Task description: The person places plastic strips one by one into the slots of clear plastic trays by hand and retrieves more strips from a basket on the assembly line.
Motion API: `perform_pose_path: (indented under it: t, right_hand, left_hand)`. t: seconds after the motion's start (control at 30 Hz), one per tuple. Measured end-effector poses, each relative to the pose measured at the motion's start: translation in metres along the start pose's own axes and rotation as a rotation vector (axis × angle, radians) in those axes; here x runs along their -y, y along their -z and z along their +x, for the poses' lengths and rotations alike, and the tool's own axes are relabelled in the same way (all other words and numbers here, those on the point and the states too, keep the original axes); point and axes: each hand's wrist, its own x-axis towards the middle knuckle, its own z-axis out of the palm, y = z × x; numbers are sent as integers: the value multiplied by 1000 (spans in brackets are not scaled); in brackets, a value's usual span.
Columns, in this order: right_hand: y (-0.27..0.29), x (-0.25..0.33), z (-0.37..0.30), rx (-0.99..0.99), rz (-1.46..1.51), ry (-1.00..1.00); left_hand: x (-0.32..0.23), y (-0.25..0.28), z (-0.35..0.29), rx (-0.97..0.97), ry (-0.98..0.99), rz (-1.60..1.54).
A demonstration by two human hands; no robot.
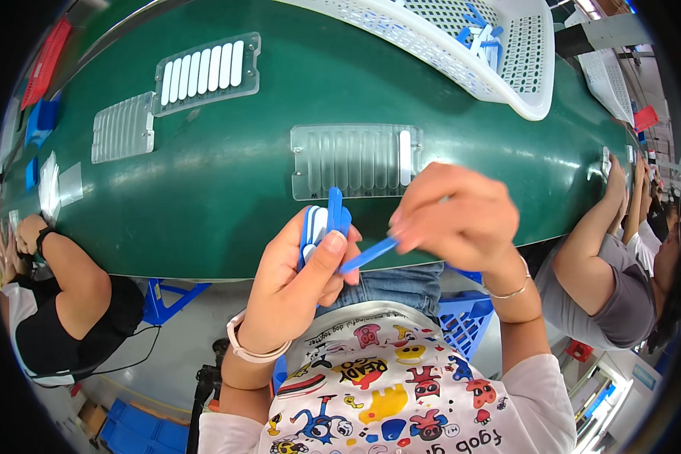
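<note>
My left hand (284, 284) is closed around a bundle of flat, round-ended blue and white strips (316, 227), held in front of my body. One blue strip (335, 206) stands up above the thumb. To its right, my right hand (458, 212) pinches a single blue strip (369, 255) by one end; the other end points down toward the left fingers. Just beyond both hands lies a transparent slotted tray (310, 163) on the green table. A white strip (405, 157) fills a slot near its right end.
At the far left, another transparent tray (255, 66) holds several white strips, beside a second slotted tray (122, 130). A white perforated basket (536, 94) with blue and white strips stands at the far right. Co-workers' arms (72, 261) rest at both sides of the green table (227, 181).
</note>
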Motion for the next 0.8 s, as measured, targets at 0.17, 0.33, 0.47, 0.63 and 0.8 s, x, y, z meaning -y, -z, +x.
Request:
perform_pose_path:
  t: [0.17, 0.33, 0.47, 0.63, 0.8]
  right_hand:
    - [30, -4, 17, 22, -138, -544]
    - [33, -18, 32, 205, -337, -411]
    - [26, -20, 40, 184, -354, -421]
    - [27, -27, 39, 178, -433, -341]
    - [24, -28, 30, 125, -363, -421]
  left_hand:
    - [-4, -1, 0, -77, -12, 73]
    - [-2, -4, 2, -87, 11, 78]
    - [-4, -2, 1, -100, 32, 76]
    - [-2, -2, 3, -94, -21, 208]
    - [-2, 0, 6, -101, -22, 186]
